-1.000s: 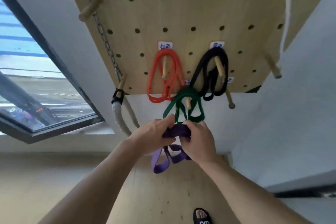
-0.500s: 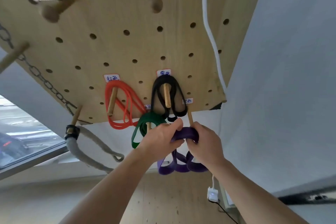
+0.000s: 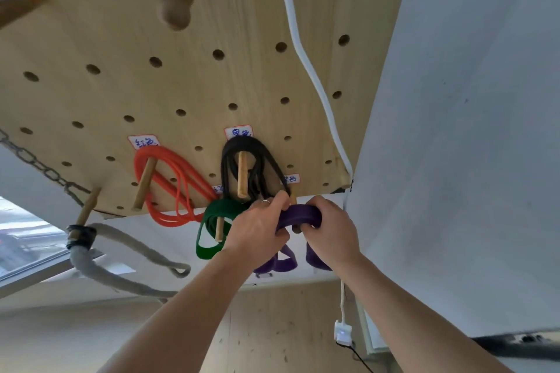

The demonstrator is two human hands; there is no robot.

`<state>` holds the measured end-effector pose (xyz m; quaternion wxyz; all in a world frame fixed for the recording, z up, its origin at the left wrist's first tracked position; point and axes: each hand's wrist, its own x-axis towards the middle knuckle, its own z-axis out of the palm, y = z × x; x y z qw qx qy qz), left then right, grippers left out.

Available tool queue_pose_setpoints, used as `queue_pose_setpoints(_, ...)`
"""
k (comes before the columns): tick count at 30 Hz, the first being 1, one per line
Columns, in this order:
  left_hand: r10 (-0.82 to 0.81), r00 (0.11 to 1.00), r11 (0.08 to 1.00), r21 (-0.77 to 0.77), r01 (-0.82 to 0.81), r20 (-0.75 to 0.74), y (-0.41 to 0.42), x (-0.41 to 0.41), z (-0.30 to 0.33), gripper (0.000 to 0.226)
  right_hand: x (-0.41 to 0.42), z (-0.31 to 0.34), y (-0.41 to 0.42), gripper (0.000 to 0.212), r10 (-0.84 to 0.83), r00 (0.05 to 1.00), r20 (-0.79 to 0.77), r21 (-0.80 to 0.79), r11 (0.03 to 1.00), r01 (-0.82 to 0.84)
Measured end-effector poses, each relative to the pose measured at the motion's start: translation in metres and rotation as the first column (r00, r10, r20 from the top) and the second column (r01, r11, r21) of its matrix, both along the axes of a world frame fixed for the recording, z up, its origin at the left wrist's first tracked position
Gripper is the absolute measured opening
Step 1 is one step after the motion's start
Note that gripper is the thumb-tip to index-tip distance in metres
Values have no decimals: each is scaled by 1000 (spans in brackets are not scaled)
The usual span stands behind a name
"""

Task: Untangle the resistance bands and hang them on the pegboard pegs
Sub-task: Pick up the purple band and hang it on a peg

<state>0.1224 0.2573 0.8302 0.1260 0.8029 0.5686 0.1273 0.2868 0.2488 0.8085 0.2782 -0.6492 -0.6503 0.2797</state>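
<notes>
**Purple band at the bottom right peg**

Both of your hands grip the purple band (image 3: 298, 215). Your left hand (image 3: 257, 228) pinches its left side, and your right hand (image 3: 330, 228) wraps around its right side. The top of the band arches over a wooden peg (image 3: 294, 213) at the bottom edge of the pegboard (image 3: 181, 85). I cannot tell if it rests on the peg. Its loose loops hang down under your hands.

The green band (image 3: 212, 230) hangs on its own peg just to the left. The black band (image 3: 257, 163) hangs just above your hands. The red band (image 3: 175, 182) hangs farther left. A white cord (image 3: 306, 60) runs down the board's right side.
</notes>
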Motion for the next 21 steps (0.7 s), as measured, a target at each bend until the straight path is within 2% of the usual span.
queue_pose_setpoints(4,12,1000,998,56,-12,10,10,2,-7,31,-4,6,13,19,-58,989,-133,-103,994,44)
queue_pose_setpoints(10,44,999,995,93,-42,-14,19,6,-18,32,0,10,22,24,-91,950,-297,-257,966,12)
queue_pose_setpoints(17,118,990,991,77,-112,-78,16,7,-29,41,-3,9,23,28,-67,921,-384,-352,933,-80)
queue_pose_setpoints(21,124,989,991,55,-120,-84,13,1,-35,41,-11,-1,20,28,-79,923,-378,-341,938,-60)
